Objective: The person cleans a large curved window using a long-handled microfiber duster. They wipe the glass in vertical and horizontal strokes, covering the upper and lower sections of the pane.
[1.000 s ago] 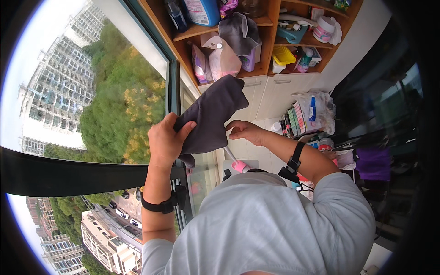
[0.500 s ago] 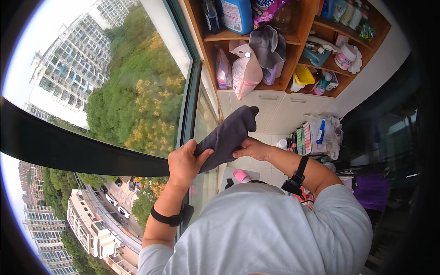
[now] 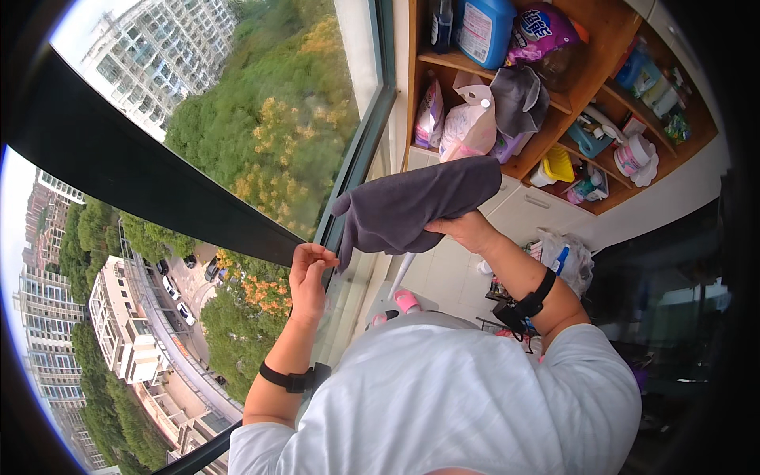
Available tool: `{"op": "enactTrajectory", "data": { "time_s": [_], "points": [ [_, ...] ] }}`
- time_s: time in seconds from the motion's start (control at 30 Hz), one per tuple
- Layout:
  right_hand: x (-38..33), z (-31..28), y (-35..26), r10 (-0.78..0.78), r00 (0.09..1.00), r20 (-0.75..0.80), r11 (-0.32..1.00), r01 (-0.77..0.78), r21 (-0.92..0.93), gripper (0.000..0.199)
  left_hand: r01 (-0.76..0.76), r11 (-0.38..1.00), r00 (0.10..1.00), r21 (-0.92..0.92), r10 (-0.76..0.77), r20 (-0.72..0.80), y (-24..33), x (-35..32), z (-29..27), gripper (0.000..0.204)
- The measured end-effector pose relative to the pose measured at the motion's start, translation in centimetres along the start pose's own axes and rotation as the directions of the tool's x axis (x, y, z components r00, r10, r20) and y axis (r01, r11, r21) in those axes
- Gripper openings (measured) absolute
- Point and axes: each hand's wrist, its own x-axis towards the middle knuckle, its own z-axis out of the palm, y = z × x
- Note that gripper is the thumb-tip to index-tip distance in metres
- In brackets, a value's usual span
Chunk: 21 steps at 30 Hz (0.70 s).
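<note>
A dark grey-purple cloth (image 3: 427, 202) is stretched out sideways in front of me, its left end drooping beside the window frame. My right hand (image 3: 469, 231) is closed on the cloth's lower edge, with the thumb over it and the other fingers partly hidden. Beside the drooping end is my left hand (image 3: 309, 279), fingers loosely bent and thumb apart. Its fingertips come up to the cloth's edge but do not seem to grip it.
The dark window frame (image 3: 174, 198) runs close along my left. Ahead stands a wooden shelf (image 3: 606, 39) with a blue jug (image 3: 484, 33), bags and a yellow container (image 3: 558, 165). A plastic bag (image 3: 571, 265) lies on the right. Below are a pink slipper (image 3: 406, 299) and a white pole (image 3: 402, 273).
The cloth has been spread wider and swung to lie more level. My left hand has come off it and sits slightly lower; my right hand has moved right and up with it. The view has turned.
</note>
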Motion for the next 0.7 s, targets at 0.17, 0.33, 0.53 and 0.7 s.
{"op": "enactTrajectory", "data": {
  "time_s": [0.17,0.33,0.53,0.7],
  "points": [
    [-0.7,-0.3,-4.6,-0.073,0.996,-0.046,0.994,0.076,0.078,0.053,-0.049,0.597,0.876,0.801,-0.360,0.322,-7.0,-0.4,2.5,0.047],
    [-2.1,-0.5,-7.6,-0.062,0.997,-0.041,0.986,0.067,0.153,0.055,-0.023,0.902,0.830,0.432,-0.223,0.511,-7.3,5.4,8.1,0.049],
    [-4.7,-1.5,-9.8,-0.118,0.993,-0.015,0.950,0.117,0.291,0.058,-0.156,0.982,0.640,0.107,0.018,0.768,-3.1,4.4,12.0,0.056],
    [-6.1,-0.2,-10.4,-0.128,0.992,0.007,0.962,0.122,0.244,0.057,-0.180,0.979,0.740,-0.094,0.198,0.642,-1.0,2.7,13.8,0.058]
  ]
}}
